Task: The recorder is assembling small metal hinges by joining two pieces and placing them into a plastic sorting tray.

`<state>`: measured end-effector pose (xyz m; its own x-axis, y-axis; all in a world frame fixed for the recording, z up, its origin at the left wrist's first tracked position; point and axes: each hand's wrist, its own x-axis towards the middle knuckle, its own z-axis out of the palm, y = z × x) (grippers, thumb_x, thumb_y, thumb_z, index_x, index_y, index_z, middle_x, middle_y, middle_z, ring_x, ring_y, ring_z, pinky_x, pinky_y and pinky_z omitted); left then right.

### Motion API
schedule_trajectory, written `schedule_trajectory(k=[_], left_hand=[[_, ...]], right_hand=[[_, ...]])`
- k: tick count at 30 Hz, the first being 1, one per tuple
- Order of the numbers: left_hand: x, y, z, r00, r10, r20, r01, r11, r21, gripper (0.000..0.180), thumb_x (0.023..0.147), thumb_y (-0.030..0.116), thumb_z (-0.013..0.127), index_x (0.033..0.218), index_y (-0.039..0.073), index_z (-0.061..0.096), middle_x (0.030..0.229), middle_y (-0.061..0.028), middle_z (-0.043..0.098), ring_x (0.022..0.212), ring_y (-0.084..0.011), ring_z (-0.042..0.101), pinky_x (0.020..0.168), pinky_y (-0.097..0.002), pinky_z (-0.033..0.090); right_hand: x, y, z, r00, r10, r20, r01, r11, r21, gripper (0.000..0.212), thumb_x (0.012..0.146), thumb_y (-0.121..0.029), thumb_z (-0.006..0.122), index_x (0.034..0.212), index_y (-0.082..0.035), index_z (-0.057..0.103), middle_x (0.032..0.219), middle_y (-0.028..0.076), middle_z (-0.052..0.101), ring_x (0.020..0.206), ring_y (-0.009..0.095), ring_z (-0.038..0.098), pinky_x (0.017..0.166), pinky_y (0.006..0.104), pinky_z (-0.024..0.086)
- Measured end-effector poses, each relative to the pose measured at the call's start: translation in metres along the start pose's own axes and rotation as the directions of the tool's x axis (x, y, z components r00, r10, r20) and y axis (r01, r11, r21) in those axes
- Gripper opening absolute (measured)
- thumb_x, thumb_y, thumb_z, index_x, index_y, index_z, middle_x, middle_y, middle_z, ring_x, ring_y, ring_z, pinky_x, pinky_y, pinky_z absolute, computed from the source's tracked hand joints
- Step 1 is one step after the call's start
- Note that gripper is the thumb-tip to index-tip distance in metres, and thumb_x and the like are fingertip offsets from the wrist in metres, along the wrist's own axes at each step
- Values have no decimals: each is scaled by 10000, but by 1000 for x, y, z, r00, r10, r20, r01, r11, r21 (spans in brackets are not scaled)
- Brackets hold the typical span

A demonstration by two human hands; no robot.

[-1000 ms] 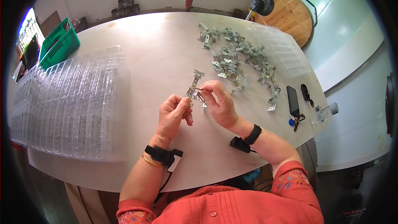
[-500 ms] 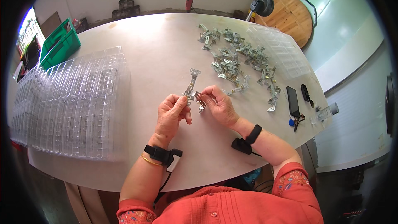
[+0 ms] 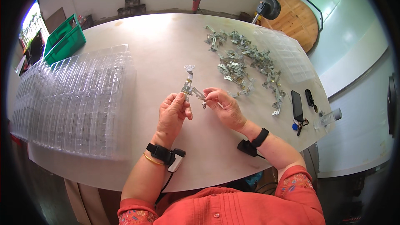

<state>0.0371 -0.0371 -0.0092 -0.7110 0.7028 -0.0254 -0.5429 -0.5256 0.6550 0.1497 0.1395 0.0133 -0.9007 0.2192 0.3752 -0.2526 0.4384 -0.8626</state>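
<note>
In front of me, over the middle of the table, my left hand [image 3: 171, 109] is closed with thumb and fingers on a silvery metal hinge [image 3: 188, 81] that has yellowish spots. Its flat plate end points away from me, up from the fingers. My right hand [image 3: 226, 107] pinches the lower end of a slanting metal arm [image 3: 199, 94] just to the right. The arm's upper end meets the hinge by my left thumb; whether the two are one linked piece I cannot tell. A heap of similar metal hinges [image 3: 233, 63] lies beyond my right hand.
Stacked clear plastic trays [image 3: 83, 104] cover the table's left side, with a green bin [image 3: 66, 41] behind. More clear trays [image 3: 287, 54] lie at the far right. A phone [image 3: 297, 105], a black object [image 3: 309, 98] and a clear bottle [image 3: 329, 118] rest near the right edge.
The hinge's plate end has shifted a little left and away from me. The arm in my right hand now slopes out more openly from it, with the right hand slightly farther right.
</note>
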Motion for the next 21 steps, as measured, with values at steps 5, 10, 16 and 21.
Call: schedule_trajectory(k=[5, 10, 16, 21], left_hand=[[0, 1, 0, 1000, 11, 11, -11, 1000, -16, 169, 1021, 210, 585, 933, 67, 568, 771, -46, 642, 582, -148, 627, 520, -298, 533], [-2, 2, 2, 1000, 29, 8, -30, 997, 70, 183, 1027, 219, 573, 911, 78, 573, 764, -48, 644, 561, -144, 622, 506, -286, 530], [-3, 1, 6, 1000, 25, 4, -25, 982, 189, 190, 1011, 218, 604, 918, 60, 557, 763, -62, 640, 551, -155, 621, 486, -279, 519], [-5, 2, 8, 998, 56, 16, -58, 957, 284, 199, 1014, 207, 599, 916, 42, 545, 767, -68, 633, 542, -149, 611, 489, -272, 520]], right_hand=[[-2, 0, -3, 991, -36, 126, 60, 980, -188, 107, 915, -18, 675, 1005, -63, 639, 1233, 120, 617, 955, 186, 658, 874, 302, 536], [-1, -4, 0, 996, 10, 93, 1, 993, -120, 120, 906, -3, 678, 1009, -50, 639, 1201, 109, 641, 934, 182, 657, 845, 312, 536], [-1, -3, -9, 992, 92, 81, -90, 995, -30, 126, 948, 5, 641, 1064, -43, 630, 1226, 77, 605, 1016, 121, 618, 914, 276, 512], [-1, -3, -14, 989, 110, 101, -116, 992, 54, 119, 959, -3, 634, 1070, -48, 633, 1237, 65, 586, 1031, 105, 599, 921, 267, 510]])
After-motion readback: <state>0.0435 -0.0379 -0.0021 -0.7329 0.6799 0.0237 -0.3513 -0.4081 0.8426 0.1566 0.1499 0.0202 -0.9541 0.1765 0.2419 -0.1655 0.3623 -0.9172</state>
